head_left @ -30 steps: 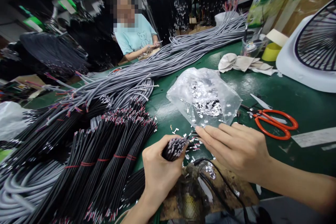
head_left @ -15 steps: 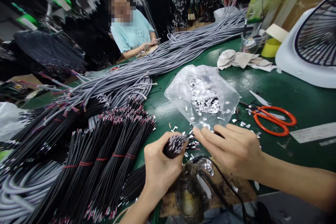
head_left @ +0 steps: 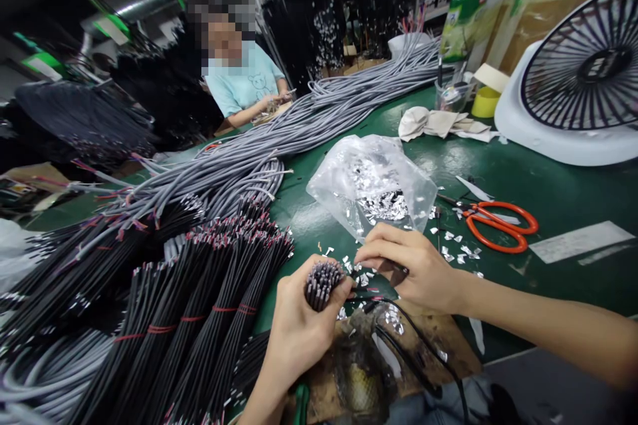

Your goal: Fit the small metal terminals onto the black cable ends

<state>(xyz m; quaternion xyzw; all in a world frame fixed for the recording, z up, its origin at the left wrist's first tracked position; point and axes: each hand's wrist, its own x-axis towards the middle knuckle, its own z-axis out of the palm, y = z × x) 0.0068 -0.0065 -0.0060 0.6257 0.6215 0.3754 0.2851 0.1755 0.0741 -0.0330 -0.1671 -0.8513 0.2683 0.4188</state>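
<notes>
Your left hand [head_left: 299, 329] is closed in a fist around the wire bundle [head_left: 323, 281]: thin black wires held upright, their stripped silvery tips level and facing you, above the near edge of the green table [head_left: 548, 179]. Your right hand [head_left: 416, 269] sits just beside the tips, its fingertips [head_left: 363, 257] pressed together in a pinch; what they pinch is too small to tell. Small metal bits [head_left: 456, 242] lie scattered around, spilling from the clear bag [head_left: 371, 179] just beyond. To your left, tied black wires [head_left: 199, 305] and grey cables [head_left: 279, 139] crowd the surface. To your right, past the orange scissors [head_left: 498, 226], the table lies open up to the white fan [head_left: 573, 93].
</notes>
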